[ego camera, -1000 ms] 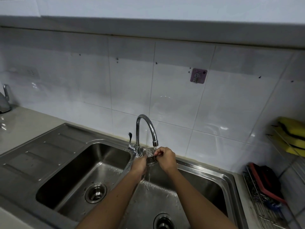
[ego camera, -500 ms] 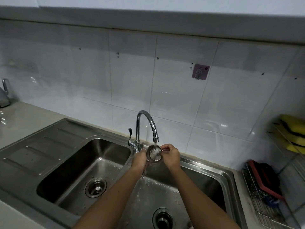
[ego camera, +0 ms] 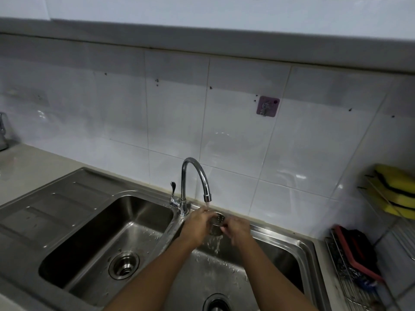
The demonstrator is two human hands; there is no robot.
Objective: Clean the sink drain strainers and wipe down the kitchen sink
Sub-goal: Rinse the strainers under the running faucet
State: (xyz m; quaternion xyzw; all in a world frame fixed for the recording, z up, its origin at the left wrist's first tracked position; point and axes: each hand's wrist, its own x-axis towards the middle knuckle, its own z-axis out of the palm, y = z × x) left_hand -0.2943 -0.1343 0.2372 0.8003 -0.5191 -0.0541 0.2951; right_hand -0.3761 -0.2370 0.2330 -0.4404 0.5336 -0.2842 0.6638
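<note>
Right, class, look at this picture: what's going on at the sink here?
A person is rinsing a perforated metal drain strainer under the running faucet. The left hand and right hand both grip it above the right basin, and water pours through it into the basin. The right drain looks open, while the left drain appears to have its strainer in place.
</note>
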